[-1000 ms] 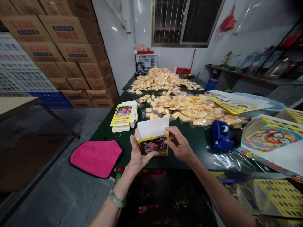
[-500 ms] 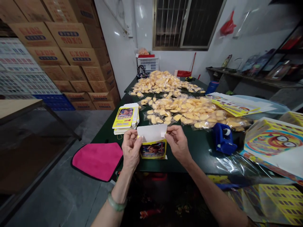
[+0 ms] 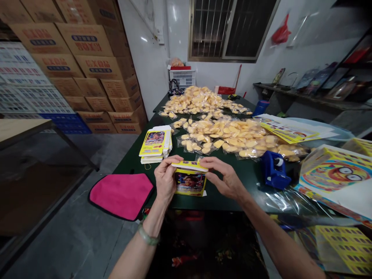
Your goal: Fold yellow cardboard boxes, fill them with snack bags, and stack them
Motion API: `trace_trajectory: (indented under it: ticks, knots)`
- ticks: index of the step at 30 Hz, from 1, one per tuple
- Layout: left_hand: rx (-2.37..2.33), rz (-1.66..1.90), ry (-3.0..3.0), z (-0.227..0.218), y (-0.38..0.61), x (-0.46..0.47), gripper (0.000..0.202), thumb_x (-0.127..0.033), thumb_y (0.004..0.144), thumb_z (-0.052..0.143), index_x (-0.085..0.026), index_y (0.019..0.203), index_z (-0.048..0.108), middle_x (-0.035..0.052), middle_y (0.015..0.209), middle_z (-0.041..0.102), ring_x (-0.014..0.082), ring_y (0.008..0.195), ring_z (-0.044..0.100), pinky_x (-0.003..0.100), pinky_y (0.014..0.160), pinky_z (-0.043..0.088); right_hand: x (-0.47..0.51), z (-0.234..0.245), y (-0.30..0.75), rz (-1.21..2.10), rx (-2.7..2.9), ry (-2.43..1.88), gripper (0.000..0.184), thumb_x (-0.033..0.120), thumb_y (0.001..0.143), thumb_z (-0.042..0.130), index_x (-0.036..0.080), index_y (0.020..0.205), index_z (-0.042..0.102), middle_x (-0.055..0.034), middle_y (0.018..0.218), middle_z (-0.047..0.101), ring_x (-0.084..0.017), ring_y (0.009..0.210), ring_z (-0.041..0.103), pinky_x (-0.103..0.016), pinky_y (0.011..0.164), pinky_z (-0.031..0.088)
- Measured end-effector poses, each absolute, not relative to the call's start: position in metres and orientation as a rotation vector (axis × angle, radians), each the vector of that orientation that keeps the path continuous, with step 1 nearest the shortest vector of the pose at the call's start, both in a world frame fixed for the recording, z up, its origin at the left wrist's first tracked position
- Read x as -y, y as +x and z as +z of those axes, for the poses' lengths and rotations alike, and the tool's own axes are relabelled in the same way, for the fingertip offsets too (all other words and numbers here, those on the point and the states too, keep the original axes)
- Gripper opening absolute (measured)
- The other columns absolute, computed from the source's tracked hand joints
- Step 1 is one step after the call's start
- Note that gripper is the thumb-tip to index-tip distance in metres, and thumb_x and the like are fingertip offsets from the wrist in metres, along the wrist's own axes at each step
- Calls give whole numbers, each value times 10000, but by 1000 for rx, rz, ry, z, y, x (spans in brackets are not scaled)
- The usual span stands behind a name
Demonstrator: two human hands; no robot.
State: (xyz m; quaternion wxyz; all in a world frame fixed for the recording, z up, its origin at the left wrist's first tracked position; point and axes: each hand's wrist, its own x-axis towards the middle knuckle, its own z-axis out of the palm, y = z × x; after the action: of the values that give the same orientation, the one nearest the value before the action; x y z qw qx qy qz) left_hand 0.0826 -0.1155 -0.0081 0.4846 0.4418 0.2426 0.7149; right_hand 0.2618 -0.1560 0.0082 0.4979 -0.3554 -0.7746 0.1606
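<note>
A small yellow printed carton (image 3: 190,183) is upright at the table's near edge, between my two hands. Its top flap (image 3: 190,166) is bent forward over the opening. My left hand (image 3: 167,176) grips the carton's left side, with fingers at the flap's left end. My right hand (image 3: 223,176) pinches the flap's right end. Whatever is inside the carton is hidden. Just beyond my left hand lies a stack of flattened yellow cartons (image 3: 155,143).
Clear packets of yellow pieces (image 3: 232,133) are heaped across the green table (image 3: 128,161). A blue tape dispenser (image 3: 274,170) stands right, near a large printed box (image 3: 334,170). A pink padded piece (image 3: 122,195) juts past the left edge. Cardboard boxes (image 3: 93,42) are stacked behind.
The carton's top flap, upright before with its white inside showing, is now folded down toward me. Both hands have moved with it along the top edge.
</note>
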Motion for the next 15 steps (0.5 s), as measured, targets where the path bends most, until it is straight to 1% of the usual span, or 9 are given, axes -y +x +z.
trace_trajectory:
  ticks: [2,4,6,9,12,15]
  knots:
    - [-531,1728,1113,-11,80,116,157,-298,695,632,-149,682,679,68,830,684,180,808,622,265,693,488,157,8,259,385,1775,-894,162,259,875,560,161,946,668,-112,1024,648,-180,948,632,-272,728,542]
    - [-507,1718,1177,-12,77,117,241,-373,742,619,-143,700,677,83,851,676,190,824,615,282,712,491,157,8,255,390,1716,-926,147,266,864,574,156,886,668,-107,979,657,-168,879,642,-231,630,531]
    - [-541,1680,1266,-13,73,118,215,-363,740,670,-151,707,655,66,856,661,167,793,603,262,695,484,156,9,253,412,1711,-960,146,271,857,578,157,889,664,-98,976,659,-153,831,638,-206,570,509]
    - [-598,1566,1394,-12,67,117,166,-301,712,733,-167,765,649,47,867,653,144,770,599,233,673,479,157,8,252,389,1697,-1027,162,259,851,575,167,959,653,-68,942,659,-118,716,603,-187,504,462]
    - [-633,1483,1511,-9,59,115,156,-311,753,703,-174,824,678,56,868,663,148,793,606,235,696,484,159,7,250,282,1702,-1041,191,226,856,559,176,1023,639,-47,912,649,-101,655,558,-196,508,445]
    - [-640,1390,1570,-6,53,112,162,-331,774,684,-170,796,691,60,856,667,145,768,602,229,667,474,163,6,243,143,1730,-981,170,177,880,510,168,982,646,-53,873,628,-113,717,568,-220,602,474]
